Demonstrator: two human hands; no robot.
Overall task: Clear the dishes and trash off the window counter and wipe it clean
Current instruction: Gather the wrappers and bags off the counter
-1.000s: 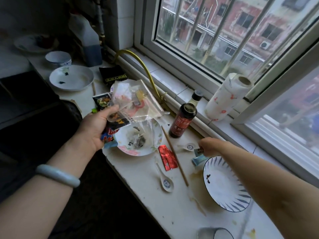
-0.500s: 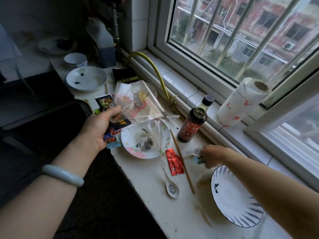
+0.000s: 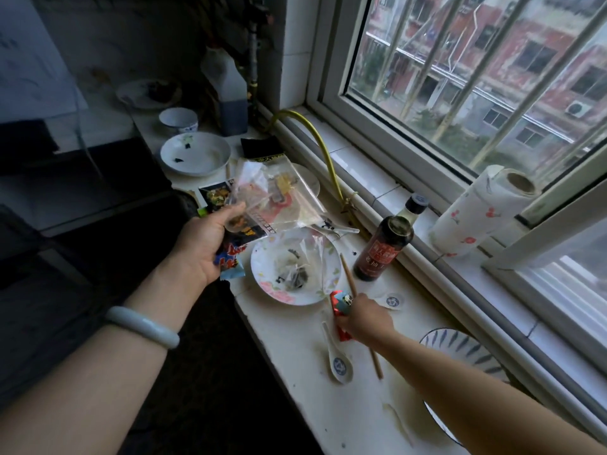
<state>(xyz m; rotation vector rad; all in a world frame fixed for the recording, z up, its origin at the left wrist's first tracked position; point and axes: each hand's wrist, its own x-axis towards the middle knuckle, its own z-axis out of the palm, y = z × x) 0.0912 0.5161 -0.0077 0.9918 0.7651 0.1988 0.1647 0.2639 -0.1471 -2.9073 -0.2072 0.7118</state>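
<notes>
Daylit by the window, the white table (image 3: pixel 295 372) is judged barely begun. A bundle of wrappers (image 3: pixel 272 201) is clamped in the grip of the left hand (image 3: pixel 203 247), held up near a flowered plate (image 3: pixel 259 274) on which scraps are left. Further right, a red packet (image 3: pixel 338 302) on the table is closed upon by the grip of the right hand (image 3: pixel 368 321). A spoon (image 3: pixel 340 366), a chopstick (image 3: pixel 348 274) and a striped plate (image 3: pixel 460 349) are yet to be cleared, and stains are yet to be wiped.

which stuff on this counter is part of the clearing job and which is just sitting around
Job: wrappers gripped in left hand, red packet pinched by right hand, floral plate, chopsticks, white spoon, striped plate.
Lying about: sauce bottle, paper towel roll (could serve for wiping), yellow hose.
</notes>
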